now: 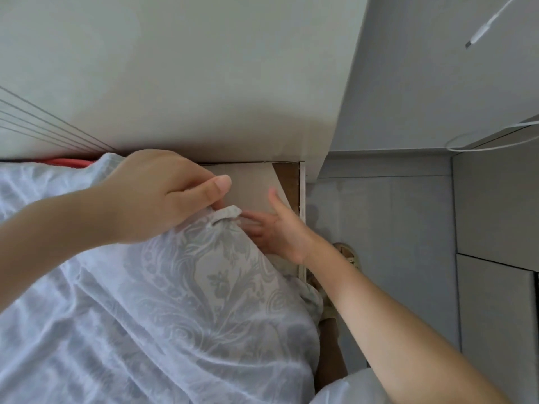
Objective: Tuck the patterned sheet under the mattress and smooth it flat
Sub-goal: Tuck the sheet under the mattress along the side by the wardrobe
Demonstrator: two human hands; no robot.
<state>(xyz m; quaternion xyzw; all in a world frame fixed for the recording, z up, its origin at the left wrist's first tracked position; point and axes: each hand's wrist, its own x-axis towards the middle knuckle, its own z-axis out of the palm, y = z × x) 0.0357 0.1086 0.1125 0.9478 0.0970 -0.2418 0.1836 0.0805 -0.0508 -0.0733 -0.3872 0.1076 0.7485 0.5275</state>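
Note:
The patterned sheet (186,287), pale with a grey floral print, covers the mattress corner at the lower left and middle. My left hand (157,196) grips the sheet's bunched hem at the raised corner, thumb on top. My right hand (277,228) reaches in from the right with fingers spread, fingertips at the side of the lifted corner just below the hem; they look blurred. Beneath the corner a bare beige board of the bed base (250,182) shows.
A white wall (175,68) runs right behind the bed head. A red cloth (70,163) peeks out at the wall. Grey floor tiles (379,228) lie to the right, with a sandalled foot (347,255). White cables (490,138) hang at upper right.

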